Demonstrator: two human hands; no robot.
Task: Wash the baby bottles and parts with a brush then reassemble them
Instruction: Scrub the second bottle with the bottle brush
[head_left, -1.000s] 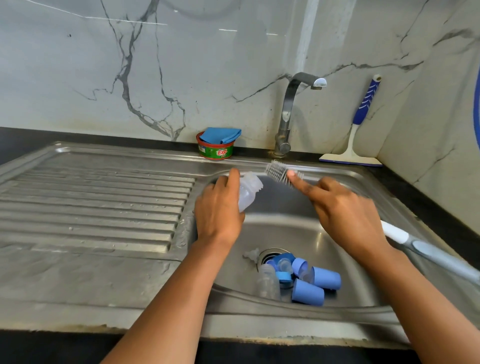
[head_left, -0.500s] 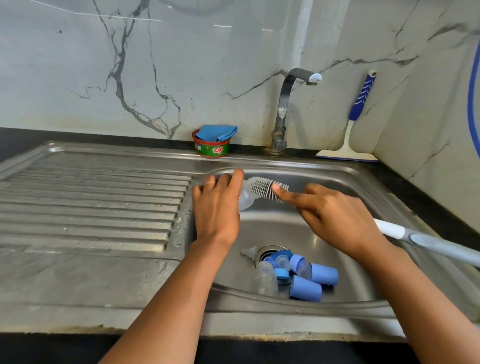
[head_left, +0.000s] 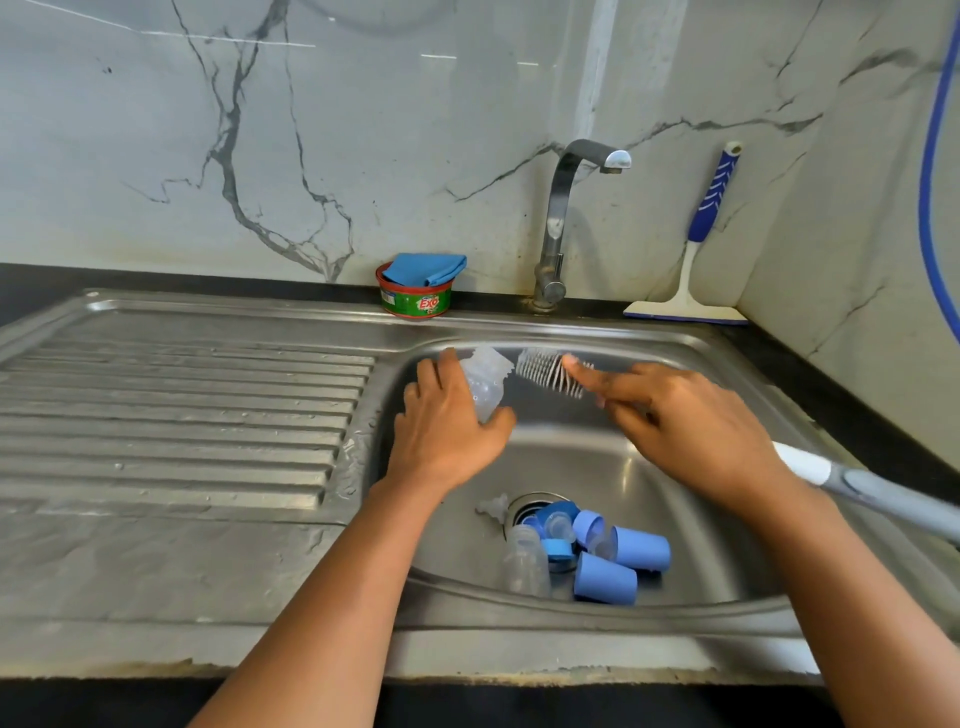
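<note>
My left hand (head_left: 447, 426) grips a clear baby bottle (head_left: 485, 382) over the sink basin (head_left: 571, 467), its mouth turned right. My right hand (head_left: 691, 431) holds a long bottle brush, forefinger stretched along the stem; the white bristle head (head_left: 545, 371) sits just outside the bottle's mouth and the grey handle (head_left: 872, 493) runs off to the right. By the drain lie another clear bottle (head_left: 524, 561), a clear teat (head_left: 493, 506), blue caps (head_left: 605, 579) and blue collars (head_left: 558, 551).
A tap (head_left: 566, 208) stands behind the basin. A green soap tub with a blue cloth (head_left: 415, 291) sits on the back rim. A squeegee (head_left: 696, 260) leans in the right corner. The ribbed draining board (head_left: 182, 415) lies to the left.
The brush head, pushed to the bottle's mouth half a second ago, has drawn back to the right and now sits outside it. My left hand keeps its hold on the bottle.
</note>
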